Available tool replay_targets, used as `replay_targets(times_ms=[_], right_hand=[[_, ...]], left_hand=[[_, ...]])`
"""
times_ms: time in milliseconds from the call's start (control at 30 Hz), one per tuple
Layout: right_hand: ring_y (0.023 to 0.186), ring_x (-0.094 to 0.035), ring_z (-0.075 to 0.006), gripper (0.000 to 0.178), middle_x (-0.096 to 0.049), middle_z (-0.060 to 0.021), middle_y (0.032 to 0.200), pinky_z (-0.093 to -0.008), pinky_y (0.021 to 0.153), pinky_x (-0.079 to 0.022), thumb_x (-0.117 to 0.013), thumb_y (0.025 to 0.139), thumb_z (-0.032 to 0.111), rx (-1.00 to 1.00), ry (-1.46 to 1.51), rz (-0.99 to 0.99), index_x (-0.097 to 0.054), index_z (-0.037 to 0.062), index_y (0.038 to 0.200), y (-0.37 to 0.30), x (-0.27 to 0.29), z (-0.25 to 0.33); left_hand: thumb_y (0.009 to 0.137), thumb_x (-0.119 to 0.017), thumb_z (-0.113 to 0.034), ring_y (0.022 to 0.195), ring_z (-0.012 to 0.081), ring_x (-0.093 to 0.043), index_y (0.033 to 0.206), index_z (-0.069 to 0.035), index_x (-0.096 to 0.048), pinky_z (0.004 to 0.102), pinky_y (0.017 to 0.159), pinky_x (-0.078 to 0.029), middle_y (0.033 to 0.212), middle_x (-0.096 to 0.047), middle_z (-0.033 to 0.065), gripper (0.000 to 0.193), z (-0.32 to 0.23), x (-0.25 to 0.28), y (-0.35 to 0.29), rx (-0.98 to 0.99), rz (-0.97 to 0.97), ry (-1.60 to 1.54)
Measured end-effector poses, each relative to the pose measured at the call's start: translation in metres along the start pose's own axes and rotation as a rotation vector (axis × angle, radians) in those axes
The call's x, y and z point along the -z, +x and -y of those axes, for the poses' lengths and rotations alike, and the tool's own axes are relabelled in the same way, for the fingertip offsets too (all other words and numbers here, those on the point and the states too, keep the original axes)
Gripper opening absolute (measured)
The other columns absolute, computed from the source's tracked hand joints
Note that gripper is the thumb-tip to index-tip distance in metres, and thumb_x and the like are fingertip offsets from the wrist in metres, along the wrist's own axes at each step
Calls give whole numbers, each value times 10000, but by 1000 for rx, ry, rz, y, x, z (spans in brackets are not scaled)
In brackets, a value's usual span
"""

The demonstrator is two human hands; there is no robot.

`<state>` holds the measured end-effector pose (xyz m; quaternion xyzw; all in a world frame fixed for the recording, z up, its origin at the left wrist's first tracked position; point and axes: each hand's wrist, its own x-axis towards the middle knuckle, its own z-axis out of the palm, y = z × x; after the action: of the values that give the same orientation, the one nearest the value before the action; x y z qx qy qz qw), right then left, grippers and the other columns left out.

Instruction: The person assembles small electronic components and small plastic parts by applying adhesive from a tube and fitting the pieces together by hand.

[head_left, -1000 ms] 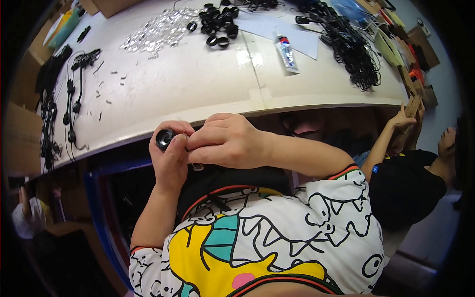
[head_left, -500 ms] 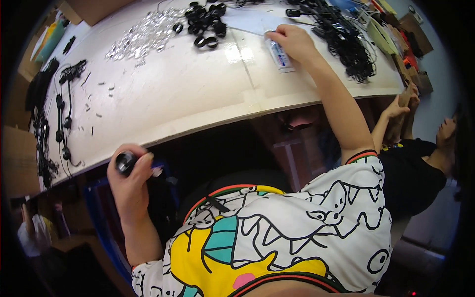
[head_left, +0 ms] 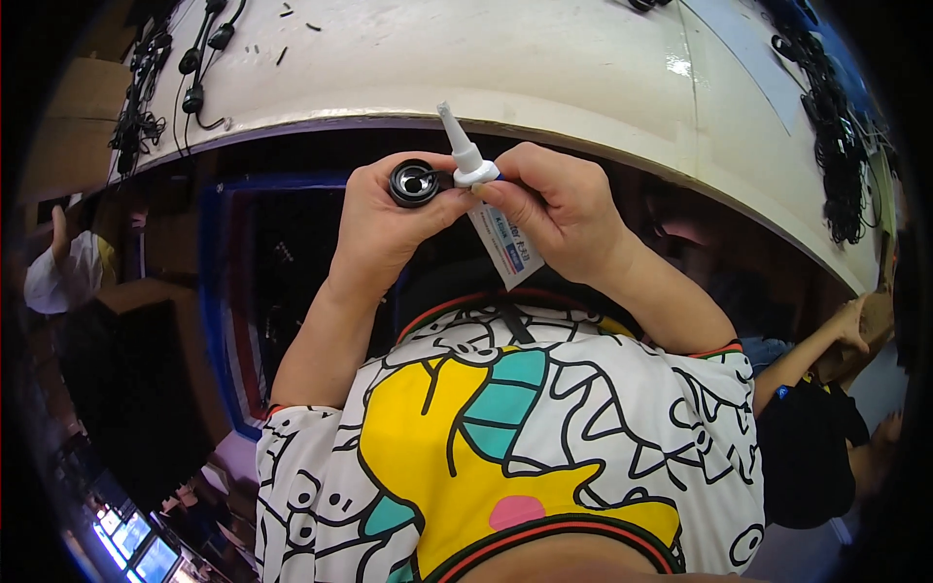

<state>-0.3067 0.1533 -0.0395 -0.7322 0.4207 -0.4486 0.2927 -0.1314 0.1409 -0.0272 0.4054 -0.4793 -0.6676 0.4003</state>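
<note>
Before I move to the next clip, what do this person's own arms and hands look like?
The left hand and right hand are ungloved, and both forearms are bare. Short sleeves, white with black line drawings and an orange-red edge, belong to a shirt that also has yellow, teal and pink areas.
</note>
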Motion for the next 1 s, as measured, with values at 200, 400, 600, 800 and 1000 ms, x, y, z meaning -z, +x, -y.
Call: replay_targets(times_ms=[200, 400, 600, 800, 1000], right_hand=[[478, -526, -233, 176, -499, -85, 561, -293, 433, -416, -617, 772, 180, 89, -126, 37, -501, 54, 730, 2, -7, 6], [471, -497, -242, 164, -477, -102, 579, -282, 419, -396, -602, 786, 126, 34, 38, 30, -489, 29, 716, -3, -13, 6], [468, -472, -244, 167, -456, -103, 575, -279, 416, -379, -588, 799, 125, 35, 40, 61, -484, 28, 711, -1, -9, 6], [467, -473, -241, 172, -454, -105, 567, -277, 416, -376, -595, 794, 127, 56, 7, 82, -481, 32, 707, 3, -6, 5], [465, -460, -236, 173, -457, -102, 565, -273, 424, -384, -600, 789, 131, 38, 24, 91, -489, 36, 696, 5, -3, 6]], left_hand=[[693, -677, 2, 702, 102, -603, 874, 9, -607, 200, 633, -505, 763, -619, 63, 195, 1, 6, -9, -20, -4, 113], [689, -684, -3, 699, 100, -603, 865, 8, -606, 200, 630, -504, 765, -620, 57, 193, 2, 5, -8, -23, 31, 75], [688, -683, -1, 699, 100, -600, 860, 3, -607, 202, 630, -500, 764, -621, 57, 188, 6, 5, -6, -35, 18, 52], [691, -684, -9, 695, 89, -594, 850, 6, -605, 196, 627, -490, 757, -619, 46, 178, 5, 5, -4, -66, 46, 57], [689, -691, -20, 699, 76, -583, 861, 8, -606, 191, 635, -484, 756, -618, 34, 194, 4, 4, -2, -34, 41, 54]])
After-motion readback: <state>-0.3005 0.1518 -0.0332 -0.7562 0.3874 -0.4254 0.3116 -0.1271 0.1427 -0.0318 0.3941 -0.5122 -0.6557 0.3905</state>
